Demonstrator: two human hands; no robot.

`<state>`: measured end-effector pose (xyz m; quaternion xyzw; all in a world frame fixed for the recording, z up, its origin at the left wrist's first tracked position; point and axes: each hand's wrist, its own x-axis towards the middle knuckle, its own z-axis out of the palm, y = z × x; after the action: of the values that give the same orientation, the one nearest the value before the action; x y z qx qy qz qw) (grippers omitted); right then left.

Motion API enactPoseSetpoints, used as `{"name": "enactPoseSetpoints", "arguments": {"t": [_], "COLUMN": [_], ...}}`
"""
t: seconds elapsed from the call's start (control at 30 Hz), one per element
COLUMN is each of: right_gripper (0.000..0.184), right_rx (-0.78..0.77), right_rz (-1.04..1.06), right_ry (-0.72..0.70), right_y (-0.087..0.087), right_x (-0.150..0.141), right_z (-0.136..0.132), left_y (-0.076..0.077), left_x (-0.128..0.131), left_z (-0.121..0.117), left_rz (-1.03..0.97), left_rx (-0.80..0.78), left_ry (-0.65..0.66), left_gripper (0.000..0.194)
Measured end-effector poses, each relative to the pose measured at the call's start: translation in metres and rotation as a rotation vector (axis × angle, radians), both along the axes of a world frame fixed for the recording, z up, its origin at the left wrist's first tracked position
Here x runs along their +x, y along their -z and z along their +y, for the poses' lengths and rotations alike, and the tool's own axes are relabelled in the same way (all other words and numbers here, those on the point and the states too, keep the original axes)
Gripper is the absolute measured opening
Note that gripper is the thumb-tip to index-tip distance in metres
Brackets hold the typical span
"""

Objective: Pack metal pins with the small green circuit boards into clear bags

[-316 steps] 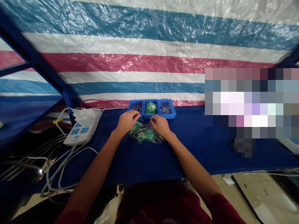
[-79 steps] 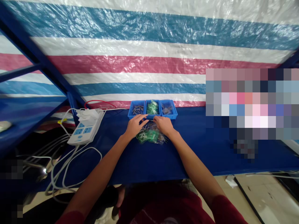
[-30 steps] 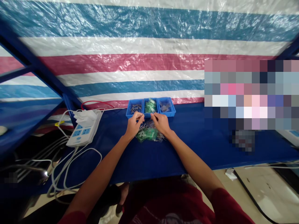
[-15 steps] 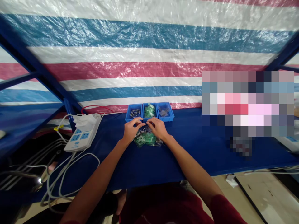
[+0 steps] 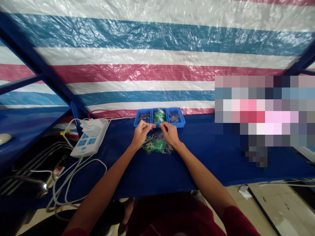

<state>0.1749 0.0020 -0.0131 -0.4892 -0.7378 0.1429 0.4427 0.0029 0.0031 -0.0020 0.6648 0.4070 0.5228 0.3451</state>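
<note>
Little room between both hands (image 5: 141,133) (image 5: 170,133), near tray edges (image 5: 178,125)

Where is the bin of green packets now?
In the head view, the bin of green packets is near the centre, between the bin of metal-looking pieces on its left and another blue bin on its right.

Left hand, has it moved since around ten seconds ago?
Yes: judged against the leftmost blue plastic bin, the left hand has shifted right; its fingers now reach past that bin's right edge.
</note>
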Motion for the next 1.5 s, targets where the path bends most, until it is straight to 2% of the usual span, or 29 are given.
{"name": "enactPoseSetpoints", "arguments": {"t": [0.17,0.27,0.37,0.47,0.53,0.7,0.93,1.13,1.23,1.37,1.5], "right_gripper": [0.034,0.035,0.035,0.037,0.036,0.029,0.026,0.029,0.032,0.032,0.036], "right_rx": [0.007,0.043,0.066,0.054,0.051,0.076,0.130,0.095,0.069,0.079,0.111], "right_rz": [-0.005,0.034,0.068,0.069,0.073,0.073,0.093,0.124,0.107,0.103,0.093], "right_ry": [0.036,0.043,0.042,0.043,0.023,-0.133,-0.190,-0.153,-0.146,-0.164,-0.158], "right_y": [-0.001,-0.002,-0.001,0.000,0.000,0.001,0.000,-0.003,-0.002,0.001,0.000], "right_x": [0.001,0.000,0.001,0.001,0.001,-0.001,-0.001,0.000,-0.001,-0.002,-0.002], "right_z": [0.000,-0.001,-0.001,0.000,0.001,-0.001,-0.002,-0.003,-0.002,-0.002,-0.002], "left_y": [-0.002,-0.001,0.000,0.001,0.001,-0.002,-0.007,-0.004,-0.005,-0.007,-0.006], "left_x": [-0.008,-0.010,-0.010,-0.009,-0.009,-0.006,-0.001,-0.002,-0.003,-0.002,0.000], "left_z": [-0.001,0.001,0.003,0.003,0.003,-0.001,-0.005,0.000,-0.001,-0.005,-0.006], "left_rz": [0.445,0.485,0.445,0.395,0.352,0.215,0.105,0.093,0.200,0.306,0.238], "left_rx": [0.280,0.437,0.492,0.434,0.341,0.106,-0.013,0.032,0.099,0.141,0.120], "left_ry": [-0.108,-0.103,-0.069,-0.050,-0.061,-0.073,-0.012,-0.076,-0.126,-0.108,-0.115], "left_gripper": [0.022,0.023,0.023,0.025,0.025,0.023,0.025,0.020,0.023,0.029,0.030]}}
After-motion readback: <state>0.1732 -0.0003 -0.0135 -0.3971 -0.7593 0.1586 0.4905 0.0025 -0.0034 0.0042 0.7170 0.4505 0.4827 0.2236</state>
